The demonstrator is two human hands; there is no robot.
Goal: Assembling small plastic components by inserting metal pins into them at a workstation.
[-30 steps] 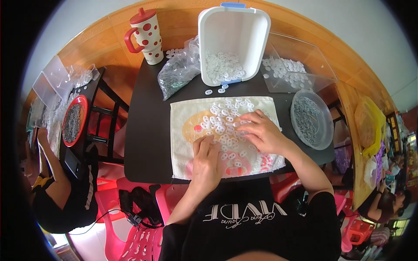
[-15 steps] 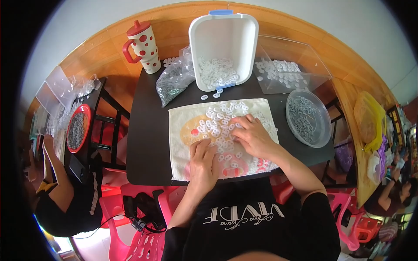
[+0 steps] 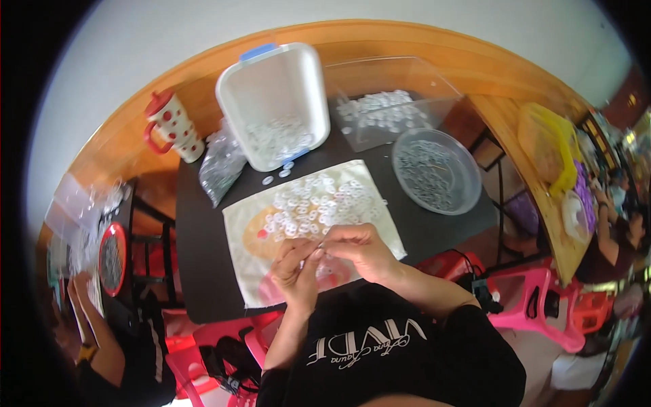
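My left hand (image 3: 296,273) and my right hand (image 3: 362,251) meet over the near part of a cream towel (image 3: 244,234) with a printed pattern. Both pinch with the fingertips where they come together. Something tiny and pale shows at the tips, too small and blurred to name. Just beyond my fingers, many small white oval plastic pieces with holes (image 3: 305,211) lie spread on the towel. A few more white ovals (image 3: 268,180) rest on the dark table past its far edge.
Behind the towel stands a white tub (image 3: 234,102) with white pieces, between a clear bag (image 3: 220,166) and a clear bin (image 3: 413,68). A round tray (image 3: 468,156) of grey bits is at right, a dotted tumbler (image 3: 178,125) at left. A co-worker's arm (image 3: 102,342) shows far left.
My hands have left the spread white pieces and come together, pinching, near the towel's front. The whole view has tilted and shifted, so the table's things appear further left.
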